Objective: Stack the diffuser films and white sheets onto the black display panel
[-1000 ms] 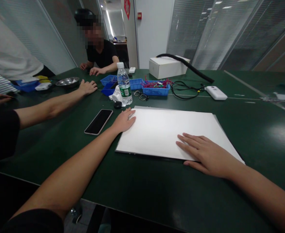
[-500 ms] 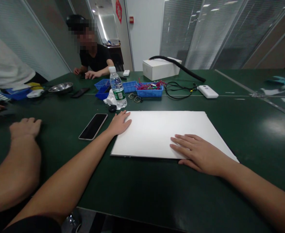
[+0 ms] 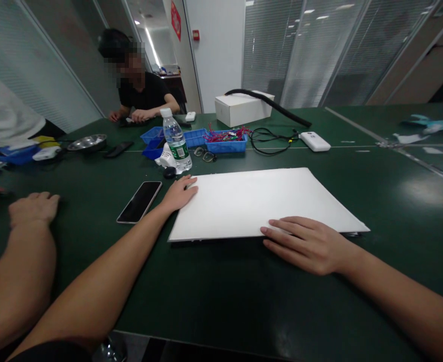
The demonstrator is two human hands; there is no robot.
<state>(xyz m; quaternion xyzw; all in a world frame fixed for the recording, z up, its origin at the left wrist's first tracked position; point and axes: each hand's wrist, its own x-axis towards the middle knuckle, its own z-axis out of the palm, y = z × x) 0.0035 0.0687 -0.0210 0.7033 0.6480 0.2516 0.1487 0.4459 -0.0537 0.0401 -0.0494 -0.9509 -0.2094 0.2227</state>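
Note:
A thin white board (image 3: 236,203) lies before me on the green table, its near edge slightly raised with a dark gap beneath. My left hand (image 3: 178,193) rests at its far left corner, fingers stretched out and thumb on top. At the near edge, right of the middle, my right hand (image 3: 307,244) has its fingers across the border; its thumb is hidden, seemingly below the board. Small dark things under the right corner are too unclear to name. Left of the board lies a phone (image 3: 140,202), close to my left wrist.
Beyond the board stand a water bottle (image 3: 176,143), blue trays (image 3: 227,146) with red wires, glasses (image 3: 205,154), a black cable (image 3: 268,143), a white box (image 3: 240,108) and a white device (image 3: 315,142). Another person's arm (image 3: 32,241) rests at left; a person (image 3: 142,95) sits across.
The board's near right corner has risen a little off the table. My right hand has closed in at the near edge, its thumb now out of sight. The view has shifted slightly.

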